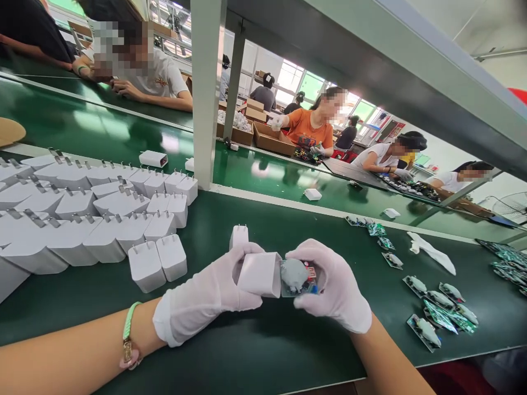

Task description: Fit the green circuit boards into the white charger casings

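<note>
In a white glove, my left hand [214, 291] is closed round a white charger housing [259, 274], its open end turned to the right. My right hand [335, 285], also gloved, grips a circuit board assembly [294, 276] with grey potting on it, a red part and a blue part. The board's left edge is right at the housing's mouth; whether it is inside at all I cannot tell. Just behind my left hand a single white charger [239, 236] stands with its prongs up. The housing's far side is hidden by my fingers.
Rows of white chargers [102, 233] with metal prongs up fill the left of the green table [230, 356]. Several potted circuit boards [440, 299] and a spare white glove [432, 252] lie at right. A metal post [205, 99] rises before the conveyor belt [272, 175]; co-workers sit beyond.
</note>
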{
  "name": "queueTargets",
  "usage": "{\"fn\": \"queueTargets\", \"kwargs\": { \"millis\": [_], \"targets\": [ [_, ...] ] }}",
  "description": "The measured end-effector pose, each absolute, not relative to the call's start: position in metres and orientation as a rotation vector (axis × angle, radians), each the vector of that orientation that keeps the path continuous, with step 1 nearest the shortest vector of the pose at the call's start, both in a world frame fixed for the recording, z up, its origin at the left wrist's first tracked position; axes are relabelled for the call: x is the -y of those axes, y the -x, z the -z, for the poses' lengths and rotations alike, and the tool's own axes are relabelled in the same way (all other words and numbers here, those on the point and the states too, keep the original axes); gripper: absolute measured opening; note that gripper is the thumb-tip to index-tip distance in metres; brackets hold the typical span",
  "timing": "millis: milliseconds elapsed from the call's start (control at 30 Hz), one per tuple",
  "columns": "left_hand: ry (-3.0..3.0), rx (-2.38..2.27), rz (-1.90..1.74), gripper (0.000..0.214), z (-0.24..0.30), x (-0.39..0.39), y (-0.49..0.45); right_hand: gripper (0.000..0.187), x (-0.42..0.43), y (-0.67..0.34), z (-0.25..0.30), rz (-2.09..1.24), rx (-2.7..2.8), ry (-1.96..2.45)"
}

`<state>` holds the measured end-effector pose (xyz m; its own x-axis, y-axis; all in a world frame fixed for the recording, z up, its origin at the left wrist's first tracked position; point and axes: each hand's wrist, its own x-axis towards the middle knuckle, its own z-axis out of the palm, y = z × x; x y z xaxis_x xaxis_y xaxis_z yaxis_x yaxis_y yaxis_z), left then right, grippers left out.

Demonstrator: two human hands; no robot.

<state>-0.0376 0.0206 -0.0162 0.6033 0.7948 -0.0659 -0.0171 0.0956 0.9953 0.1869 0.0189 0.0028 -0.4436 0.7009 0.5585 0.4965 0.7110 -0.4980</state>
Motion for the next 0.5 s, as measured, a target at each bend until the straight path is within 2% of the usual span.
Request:
{"fn": "queueTargets", "kwargs": {
  "millis": [100, 333, 500],
  "targets": [
    [-1.445, -0.784, -0.692, 0.047, 0.017, -0.023, 0.036, 0.061, -0.017, -0.188, 0.003, -0.379, 2.098, 1.037],
    [-1.612, -0.859, -0.692, 0.051, 0.022, -0.022, 0.033, 0.062, -0.01, -0.185, 0.005, -0.35, 2.248, 1.088],
    [-1.603, -0.855, -0.69, 0.051, 0.018, -0.02, 0.033, 0.101, -0.011, -0.185, 0.01, -0.619, 2.169, 0.891]
  ]
}}
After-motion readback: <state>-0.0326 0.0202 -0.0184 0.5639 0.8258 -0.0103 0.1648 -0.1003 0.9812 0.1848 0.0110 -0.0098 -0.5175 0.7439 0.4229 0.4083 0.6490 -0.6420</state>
